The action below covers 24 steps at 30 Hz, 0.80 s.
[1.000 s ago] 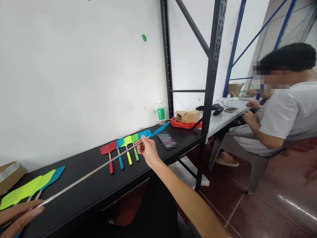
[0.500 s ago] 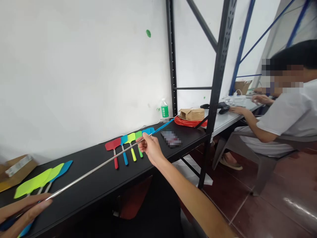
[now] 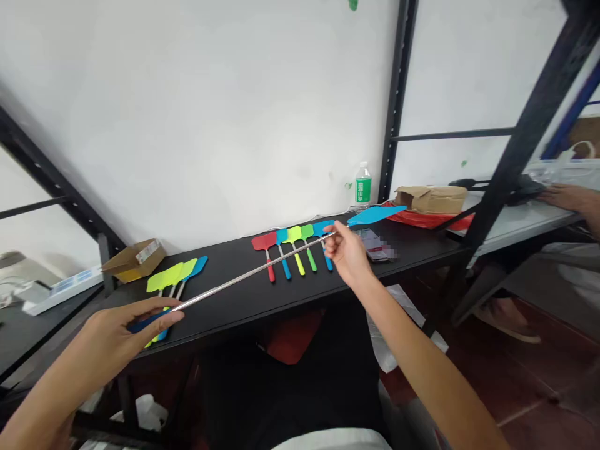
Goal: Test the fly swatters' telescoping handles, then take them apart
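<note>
A blue telescopic fly swatter (image 3: 253, 273) with its metal rod drawn out long spans between my two hands above the black table. My left hand (image 3: 134, 322) is closed round its blue handle, at the left. Near the blue flat head, my right hand (image 3: 344, 250) pinches the thin end of the rod. Behind the rod, shorter fly swatters lie in a row: a red one (image 3: 265, 240), a yellow one (image 3: 294, 234), a green one (image 3: 307, 232) and blue ones. Beyond my left hand lie yellow swatters (image 3: 165, 277) and a blue swatter (image 3: 199, 265), their handles partly hidden.
On the black table (image 3: 225, 331) stand an open cardboard box (image 3: 134, 259) at left and a green-labelled bottle (image 3: 363, 184) by the wall. A phone (image 3: 375, 245), a red bag (image 3: 412, 217) and another carton (image 3: 431, 199) lie right. Rack posts frame both sides; a co-worker's hand (image 3: 569, 197) shows far right.
The view has swung left, bringing my whole left hand and the left box into sight. The swatter's blue head now shows more of its flat face. Both hands keep their hold.
</note>
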Tool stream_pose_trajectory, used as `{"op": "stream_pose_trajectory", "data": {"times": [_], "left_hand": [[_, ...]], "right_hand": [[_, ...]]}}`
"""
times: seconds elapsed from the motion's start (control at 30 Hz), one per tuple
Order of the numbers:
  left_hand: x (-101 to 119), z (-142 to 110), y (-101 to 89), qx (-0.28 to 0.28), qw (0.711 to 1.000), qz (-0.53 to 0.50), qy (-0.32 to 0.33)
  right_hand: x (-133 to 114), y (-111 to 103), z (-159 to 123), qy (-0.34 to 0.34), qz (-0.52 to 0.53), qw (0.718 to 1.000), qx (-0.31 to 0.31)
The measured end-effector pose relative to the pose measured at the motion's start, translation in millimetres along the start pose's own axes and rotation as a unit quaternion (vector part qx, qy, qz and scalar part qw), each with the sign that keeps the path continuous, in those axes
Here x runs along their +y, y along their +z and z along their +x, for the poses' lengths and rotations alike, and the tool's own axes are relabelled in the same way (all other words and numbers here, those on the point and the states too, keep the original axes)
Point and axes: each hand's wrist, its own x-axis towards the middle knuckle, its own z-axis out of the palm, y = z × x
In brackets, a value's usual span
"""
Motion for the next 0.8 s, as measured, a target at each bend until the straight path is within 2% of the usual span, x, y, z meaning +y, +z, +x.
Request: {"op": "stream_pose_trajectory", "data": {"times": [0.17,0.33,0.5,0.63,0.8], "left_hand": [[-18.4,1.2,-2.2,-0.053,0.998,0.021,-0.011],[-21.6,4.5,3.0,-0.057,0.998,0.017,-0.009],[-25.3,2.8,-4.7,-0.023,1.0,-0.018,-0.007],[-32.9,0.1,-11.0,0.026,0.998,-0.048,-0.002],[-45.8,3.6,-3.3,0.085,0.992,-0.091,0.007]], "right_hand": [[-7.4,-9.5,5.5,-0.015,0.035,0.995,0.09],[-5.1,-13.4,8.3,0.002,0.019,0.993,0.116],[-6.8,-19.1,13.2,0.014,-0.002,0.992,0.124],[-7.5,-24.2,17.2,0.0,-0.043,0.991,0.129],[-9.0,-32.8,20.2,-0.019,-0.131,0.987,0.091]]}}
